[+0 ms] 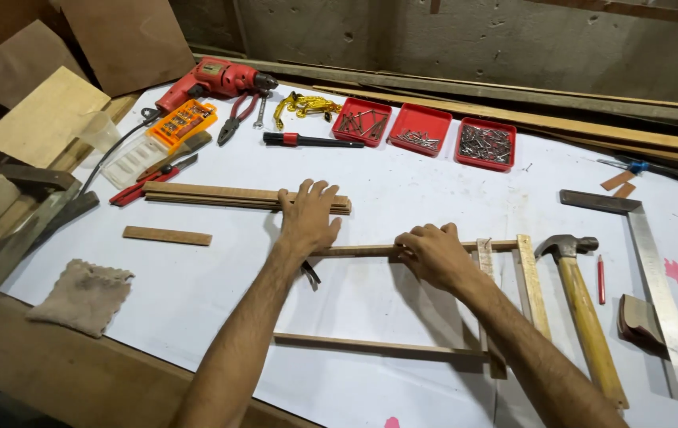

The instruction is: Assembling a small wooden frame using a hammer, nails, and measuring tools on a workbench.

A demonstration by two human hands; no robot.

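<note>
Worktop: white sheet surface [402, 198]; its near edge runs diagonally from lower left toward bottom centre; open room lies left of the left forearm and inside the frame.
Wooden frame: thin strips [371, 345] form a partial rectangle at centre right; the top strip [355, 250] runs left to right under both hands; the right upright [531, 281] lies just beside the hammer.
Strip stack: bundle of long wooden strips [220, 196] lies behind the frame, parallel to the top strip.
Try square: steel blade [660, 289] lies at the right edge, well apart from the hands.
Hammer: wooden handle, steel head [581, 305], just right of the frame.
Left hand: [308, 218] lies flat, fingers slightly spread across the right end of the strip stack, wrist over the top strip.
Right hand: [432, 255] fingers curl together and press on the top strip.
Red trays: three trays [420, 128] of fasteners line the far side.
</note>
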